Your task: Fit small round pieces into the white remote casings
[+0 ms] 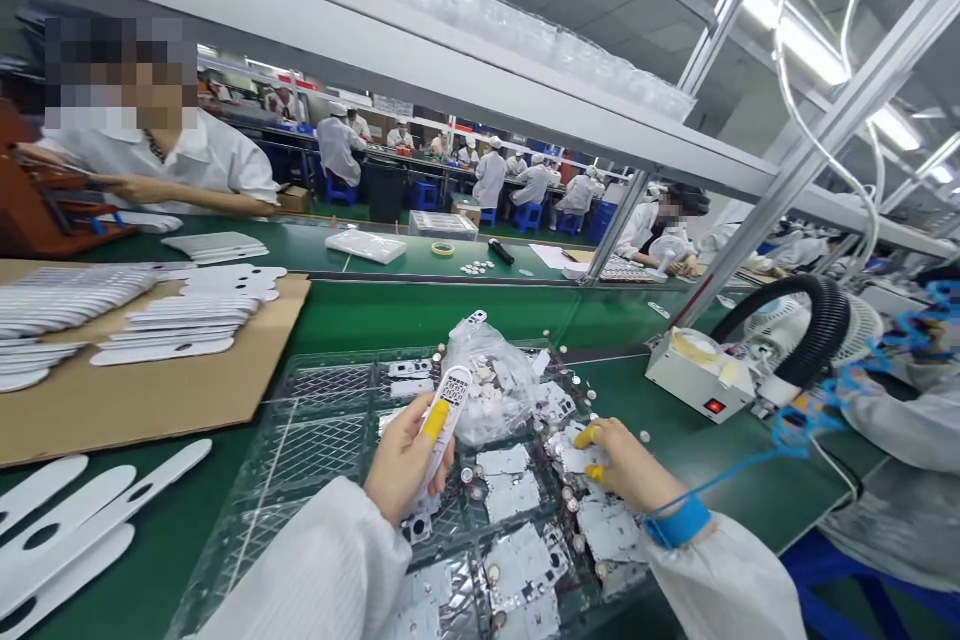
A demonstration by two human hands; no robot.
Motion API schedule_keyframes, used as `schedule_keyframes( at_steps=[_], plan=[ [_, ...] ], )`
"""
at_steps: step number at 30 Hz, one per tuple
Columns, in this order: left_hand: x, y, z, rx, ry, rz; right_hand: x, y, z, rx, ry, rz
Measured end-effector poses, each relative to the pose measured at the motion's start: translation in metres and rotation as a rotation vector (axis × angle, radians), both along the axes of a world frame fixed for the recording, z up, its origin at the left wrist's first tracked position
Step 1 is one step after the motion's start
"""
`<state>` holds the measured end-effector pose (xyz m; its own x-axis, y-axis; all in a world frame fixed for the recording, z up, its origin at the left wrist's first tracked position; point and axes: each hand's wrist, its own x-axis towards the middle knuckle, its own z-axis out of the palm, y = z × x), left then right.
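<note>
My left hand (409, 450), with a yellow cover on the thumb, is closed around a long white plastic housing (454, 386) that has rows of dark slots near its rounded top. My right hand (619, 460) wears yellow covers on two fingertips and a blue wrist strap (679, 522). Its fingers are apart over a stack of flat white circuit boards (571, 450) at the right of a clear plastic tray (262, 490); whether they touch the boards I cannot tell. A clear bag of small white round parts (486, 385) sits in the tray beyond my left hand.
White long panels lie on cardboard (247, 385) at left, and loose white panels (75, 540) lie nearer. A white box with a red switch (701, 375) and black hose stands right. A shelf (450, 60) crosses overhead. A co-worker (165, 160) sits across the bench.
</note>
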<state>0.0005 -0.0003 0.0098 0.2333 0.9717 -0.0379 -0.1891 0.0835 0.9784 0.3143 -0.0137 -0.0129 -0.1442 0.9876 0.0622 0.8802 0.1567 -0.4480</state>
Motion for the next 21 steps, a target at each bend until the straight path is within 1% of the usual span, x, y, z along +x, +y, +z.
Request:
schedule_keyframes(
  at_steps=[2, 4, 5, 6, 7, 9, 10, 11, 13, 15, 16, 17, 18, 21],
  plan=[
    [0.000, 0.000, -0.001, -0.014, 0.038, -0.005, -0.001, -0.002, -0.009, 0.039, -0.025, 0.018],
    [0.000, 0.001, -0.001, -0.025, 0.062, -0.001, -0.004, -0.004, -0.007, 0.064, 0.004, 0.018],
    [0.000, 0.001, -0.002, -0.029, 0.071, -0.001, -0.005, -0.005, -0.003, 0.073, 0.067, 0.007],
    [-0.001, 0.001, -0.002, -0.033, 0.078, 0.000, -0.005, -0.006, 0.001, 0.084, 0.179, -0.015],
    [-0.001, 0.002, -0.002, -0.035, 0.085, 0.001, -0.003, -0.007, 0.004, 0.101, 0.338, -0.051],
    [-0.001, 0.002, -0.002, -0.041, 0.096, 0.005, 0.006, -0.009, 0.009, 0.174, 0.733, -0.162],
    [-0.001, 0.003, -0.002, -0.046, 0.102, 0.011, 0.015, -0.010, 0.008, 0.224, 0.919, -0.226],
    [-0.001, 0.003, -0.002, -0.051, 0.109, 0.021, 0.025, -0.011, 0.005, 0.271, 1.082, -0.294],
    [-0.001, 0.004, -0.004, -0.057, 0.117, 0.039, 0.050, -0.014, -0.007, 0.358, 1.358, -0.482],
    [-0.001, 0.005, -0.005, -0.053, 0.112, 0.053, 0.076, -0.018, -0.023, 0.411, 1.552, -0.683],
    [-0.001, 0.005, -0.006, -0.046, 0.104, 0.055, 0.088, -0.020, -0.030, 0.424, 1.613, -0.761],
    [-0.001, 0.005, -0.007, -0.037, 0.092, 0.054, 0.098, -0.023, -0.037, 0.430, 1.656, -0.814],
    [-0.001, 0.005, -0.007, -0.025, 0.079, 0.051, 0.106, -0.026, -0.043, 0.424, 1.683, -0.838],
    [-0.001, 0.003, -0.007, 0.003, 0.042, 0.029, 0.118, -0.033, -0.052, 0.345, 1.750, -0.828]
  ],
)
